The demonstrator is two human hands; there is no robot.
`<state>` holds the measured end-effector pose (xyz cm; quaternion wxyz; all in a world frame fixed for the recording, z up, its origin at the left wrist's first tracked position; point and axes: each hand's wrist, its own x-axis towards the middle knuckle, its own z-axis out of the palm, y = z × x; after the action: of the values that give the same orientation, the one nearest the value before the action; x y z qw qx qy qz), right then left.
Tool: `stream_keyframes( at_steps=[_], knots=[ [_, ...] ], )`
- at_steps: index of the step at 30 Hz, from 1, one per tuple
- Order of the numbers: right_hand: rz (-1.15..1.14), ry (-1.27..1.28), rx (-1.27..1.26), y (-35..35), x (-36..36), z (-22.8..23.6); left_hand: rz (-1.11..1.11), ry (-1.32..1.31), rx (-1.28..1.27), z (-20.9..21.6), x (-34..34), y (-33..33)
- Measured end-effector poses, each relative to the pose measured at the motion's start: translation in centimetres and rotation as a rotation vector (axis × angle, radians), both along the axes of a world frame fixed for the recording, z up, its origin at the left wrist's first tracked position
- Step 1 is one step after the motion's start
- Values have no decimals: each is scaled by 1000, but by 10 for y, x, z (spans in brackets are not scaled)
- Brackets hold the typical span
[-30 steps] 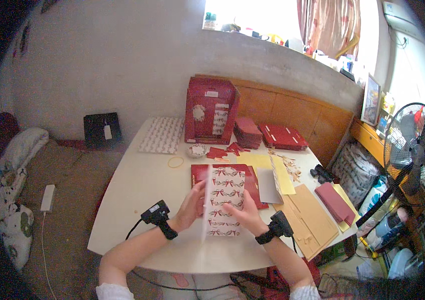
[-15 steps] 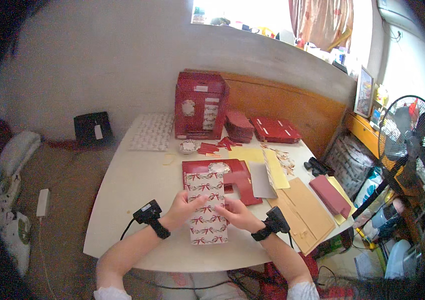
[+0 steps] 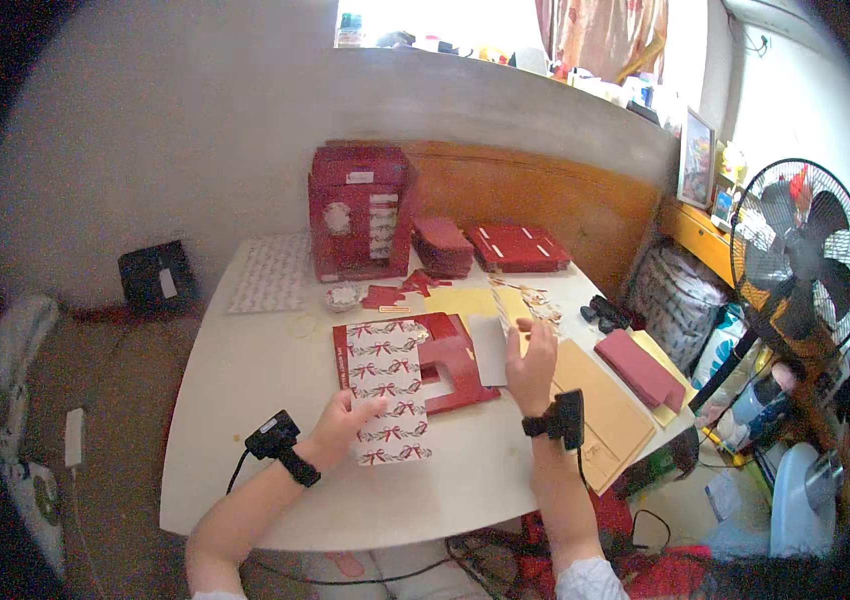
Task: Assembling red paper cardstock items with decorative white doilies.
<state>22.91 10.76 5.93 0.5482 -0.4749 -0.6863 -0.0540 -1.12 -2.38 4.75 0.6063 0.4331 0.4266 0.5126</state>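
Note:
A white sheet of patterned paper, printed with green garlands and red bows, is gripped at its left edge by my left hand, the thumb lying on top. Partly beneath it lies a flat red cardboard piece with a cut-out. My right hand is off the paper, raised over the right side of the table, its thumb apart from the fingers and nothing visible in it. Beside that hand are a grey sheet and yellow sheets, which it partly hides.
A tall red box stands at the back, with stacked red pieces and flat red boxes alongside. Patterned sheets lie back left. Tan cardboard and a dark red stack lie right, near a standing fan.
My right hand has let go of the patterned paper and moved right and away from me, toward the grey and yellow sheets. My left hand still holds the paper. The view has shifted slightly.

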Motion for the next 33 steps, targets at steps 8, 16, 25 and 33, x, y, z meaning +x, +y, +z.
stream_keyframes(
  at_steps=[8,16,25,33],
  knots=[
    [-208,-332,-633,12,11,-25,10,-51,50,9,4,-5],
    [-217,-256,-500,15,7,-30,53,75,35,1,-5,-1],
    [195,311,-339,49,32,-38,74,77,77,4,-1,0],
    [949,826,-547,-6,-4,6,171,27,145,-16,-13,5]
  ],
)
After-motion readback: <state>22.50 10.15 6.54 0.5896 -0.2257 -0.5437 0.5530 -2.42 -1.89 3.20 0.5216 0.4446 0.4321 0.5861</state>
